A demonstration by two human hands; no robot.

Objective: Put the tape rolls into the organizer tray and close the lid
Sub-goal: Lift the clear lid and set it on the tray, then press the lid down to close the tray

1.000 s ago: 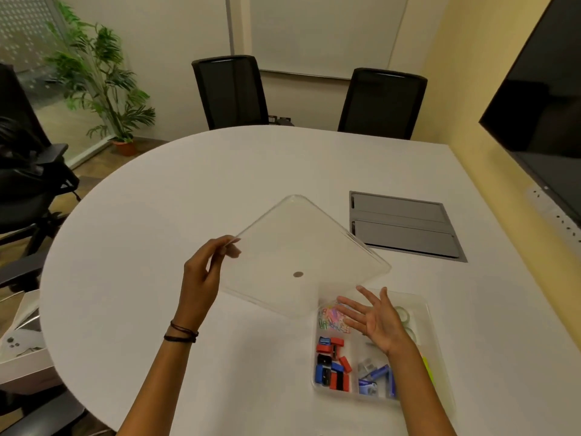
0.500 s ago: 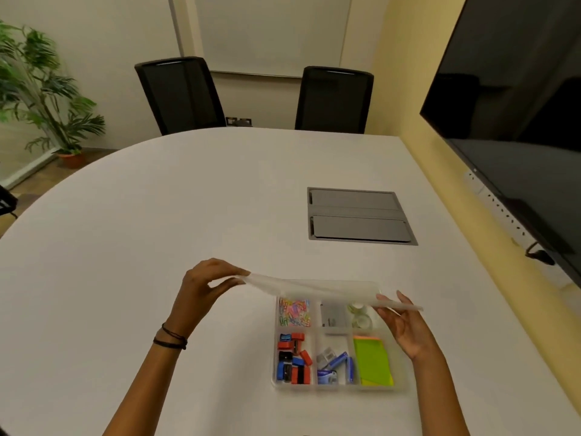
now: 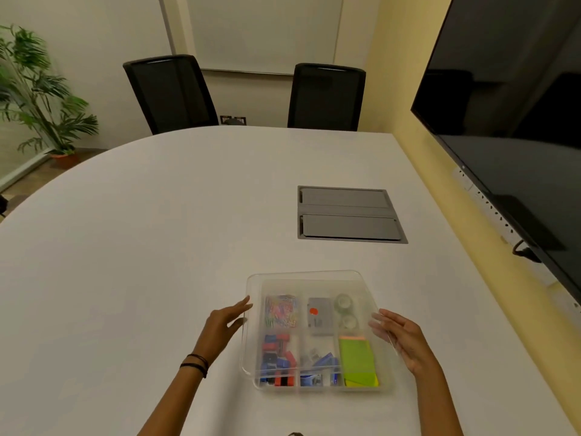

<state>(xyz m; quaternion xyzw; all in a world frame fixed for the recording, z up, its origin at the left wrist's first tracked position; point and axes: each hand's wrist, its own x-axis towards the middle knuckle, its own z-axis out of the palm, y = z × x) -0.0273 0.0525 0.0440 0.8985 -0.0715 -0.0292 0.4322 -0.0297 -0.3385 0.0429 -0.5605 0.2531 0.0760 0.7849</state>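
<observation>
while the clear lid (image 3: 314, 278) lay over the organizer tray (image 3: 317, 387) between them, left hand (image 3: 224, 325) and right hand (image 3: 401, 336) were spread flat at its edges; tape rolls (image 3: 345, 311) sat inside near the right fingertips; pressing it down seemed next.

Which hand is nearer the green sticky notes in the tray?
Right. The right hand is beside the tray's right edge, near the green sticky notes; the left hand is across the tray, at its left edge.
</observation>
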